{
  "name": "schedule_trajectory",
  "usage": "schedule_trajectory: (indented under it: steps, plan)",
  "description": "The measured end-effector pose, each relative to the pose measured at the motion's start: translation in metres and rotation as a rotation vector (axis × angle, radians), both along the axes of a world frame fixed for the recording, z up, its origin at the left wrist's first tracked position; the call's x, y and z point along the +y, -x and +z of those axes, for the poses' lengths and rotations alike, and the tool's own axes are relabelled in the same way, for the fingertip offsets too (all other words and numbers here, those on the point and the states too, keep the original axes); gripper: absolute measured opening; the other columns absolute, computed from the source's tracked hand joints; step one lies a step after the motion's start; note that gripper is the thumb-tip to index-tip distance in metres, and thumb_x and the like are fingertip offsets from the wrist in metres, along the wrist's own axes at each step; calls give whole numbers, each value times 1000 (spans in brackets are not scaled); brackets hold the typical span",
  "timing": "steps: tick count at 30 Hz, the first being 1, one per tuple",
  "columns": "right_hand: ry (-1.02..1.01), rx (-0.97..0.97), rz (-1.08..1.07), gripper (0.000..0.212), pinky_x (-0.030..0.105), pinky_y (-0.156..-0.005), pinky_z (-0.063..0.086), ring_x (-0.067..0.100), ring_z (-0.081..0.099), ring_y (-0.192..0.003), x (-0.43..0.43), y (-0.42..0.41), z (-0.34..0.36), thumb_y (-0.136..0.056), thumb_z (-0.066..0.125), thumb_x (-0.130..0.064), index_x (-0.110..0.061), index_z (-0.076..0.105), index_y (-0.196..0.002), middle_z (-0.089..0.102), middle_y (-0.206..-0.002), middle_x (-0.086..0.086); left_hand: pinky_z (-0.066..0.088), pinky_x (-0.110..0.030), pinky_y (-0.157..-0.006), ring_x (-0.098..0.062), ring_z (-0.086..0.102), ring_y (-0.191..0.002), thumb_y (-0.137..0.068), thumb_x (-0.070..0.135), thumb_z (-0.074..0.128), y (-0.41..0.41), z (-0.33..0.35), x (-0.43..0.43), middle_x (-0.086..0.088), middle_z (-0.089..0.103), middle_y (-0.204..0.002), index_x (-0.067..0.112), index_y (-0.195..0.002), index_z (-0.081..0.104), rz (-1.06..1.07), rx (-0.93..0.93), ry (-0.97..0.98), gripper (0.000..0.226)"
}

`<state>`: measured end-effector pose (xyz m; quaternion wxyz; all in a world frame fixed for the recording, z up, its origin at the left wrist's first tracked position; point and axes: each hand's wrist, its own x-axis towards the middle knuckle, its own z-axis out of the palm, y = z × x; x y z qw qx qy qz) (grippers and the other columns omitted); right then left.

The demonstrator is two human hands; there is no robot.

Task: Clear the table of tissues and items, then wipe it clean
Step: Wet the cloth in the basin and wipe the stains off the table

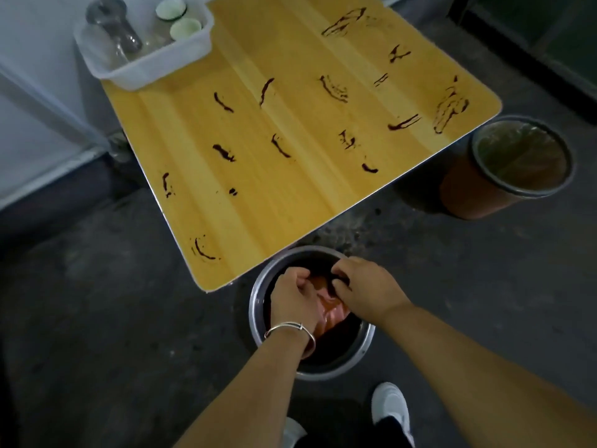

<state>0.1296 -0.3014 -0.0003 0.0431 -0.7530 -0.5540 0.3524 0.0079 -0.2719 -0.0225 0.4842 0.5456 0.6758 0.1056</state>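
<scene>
Both hands are down in a round metal basin (365, 348) that sits on the dark floor (97, 302), just off the near edge of the bench (290, 202). The left hand (292, 297), with a silver bracelet (290, 328) on its wrist, has its fingers (302, 279) curled tight round a bunched orange cloth (332, 313). The right hand (365, 289) holds the same cloth from the right, its fingers (340, 271) bent in and pinching a fold. The cloth lies inside the basin, whose inside looks dark. I cannot tell whether there is liquid in it.

The yellow wooden bench top is marked all over with dark reddish-brown smears (223, 152), short streaks and wider rubbed patches, from the near left corner to the far right. At the far left corner stands a white plastic tub (142, 72), partly overhanging the edge. It holds a clear glass vessel (109, 33) and two pale green cups (185, 29).

On the floor to the right of the bench stands a brown bin (465, 195) with a liner. A white shoe (391, 405) shows at the near edge, behind the basin.
</scene>
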Motion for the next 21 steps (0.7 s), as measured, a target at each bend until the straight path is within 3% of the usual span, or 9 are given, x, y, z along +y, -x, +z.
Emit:
schedule_trajectory:
  steps: [5,8,10,14,18,21]
  plan:
    - [59,16,55,26,33,-82,47,25,57,-103,-7,22,-78,-95,44,-25,-14,55,-116,55,-119,6,48,-35,-92,-21,60,-96,-86,1,48,31,-69,-19,-4,63,-101,20,-107,60,99,49,24,31]
    - [72,26,122,33,37,-90,47,27,56,-110,-2,22,-139,-94,43,-25,-19,53,-126,56,-124,7,45,-35,-96,-23,58,-100,-85,1,48,25,-123,-22,-5,63,-103,18,-106,60,184,54,15,29]
    - [93,55,138,38,38,-96,45,28,54,-115,-2,18,-180,-93,46,-24,-22,51,-131,55,-128,8,42,-27,-92,-21,57,-99,-84,1,47,15,-163,-26,-4,62,-104,18,-104,59,175,73,18,29]
    - [78,26,213,37,35,-98,42,29,53,-117,6,8,-247,-93,46,-23,-17,52,-129,54,-129,11,32,1,-67,-11,52,-87,-85,1,47,2,-229,-26,1,60,-94,16,-101,60,250,38,-1,25]
    - [85,-29,271,31,36,-93,42,31,53,-113,17,6,-311,-92,43,-17,-10,52,-121,51,-124,13,39,-16,-81,-17,55,-86,-83,-2,47,-1,-294,-25,-9,61,-97,8,-109,58,274,67,-53,30]
    - [96,-30,353,36,37,-95,42,30,50,-114,21,8,-357,-92,44,-14,-14,50,-127,46,-126,10,44,-23,-83,-26,60,-91,-82,-2,48,1,-341,-22,-16,61,-104,7,-107,59,302,109,-88,28]
